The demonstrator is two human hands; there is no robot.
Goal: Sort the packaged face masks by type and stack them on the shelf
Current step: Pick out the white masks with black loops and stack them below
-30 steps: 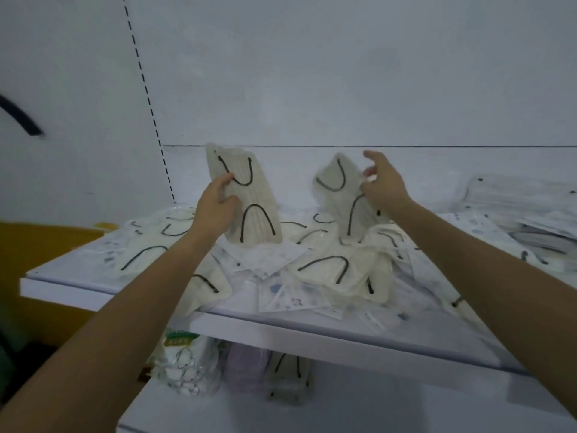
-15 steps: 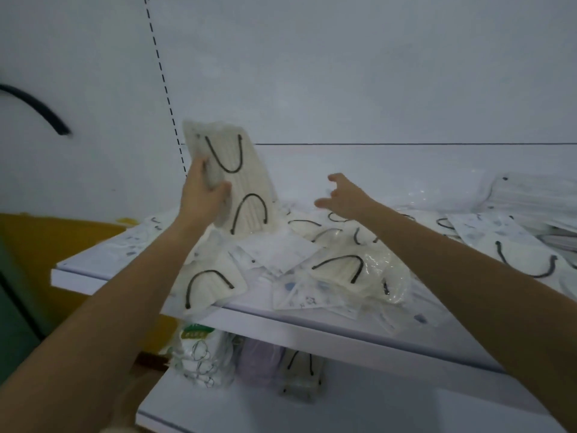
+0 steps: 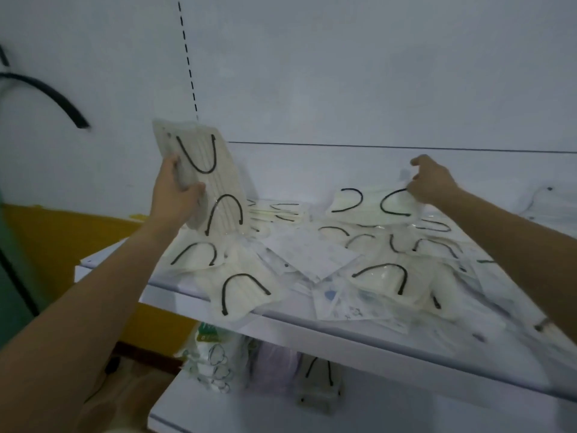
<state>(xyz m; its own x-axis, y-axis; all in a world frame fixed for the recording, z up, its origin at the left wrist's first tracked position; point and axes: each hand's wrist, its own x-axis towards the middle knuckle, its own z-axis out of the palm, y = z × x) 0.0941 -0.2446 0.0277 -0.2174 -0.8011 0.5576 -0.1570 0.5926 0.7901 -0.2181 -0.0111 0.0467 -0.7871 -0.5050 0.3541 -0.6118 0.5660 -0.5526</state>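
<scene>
Head view. My left hand (image 3: 175, 200) gripped a packet (image 3: 215, 185) of cream masks with black ear loops, thumb across its face, held upright above the left end of the shelf (image 3: 327, 337). My right hand (image 3: 432, 182) pinched the right end of a second packet (image 3: 371, 203) of the same kind, at the back of the pile (image 3: 312, 254). The hands were well apart. The pile lay loose across the shelf: cream packets mixed with white printed ones, the print too blurred to read. On the lower shelf (image 3: 218, 414) stood a bag (image 3: 215, 354) with a green label, its writing illegible, just beside a purple pack (image 3: 274, 367).
</scene>
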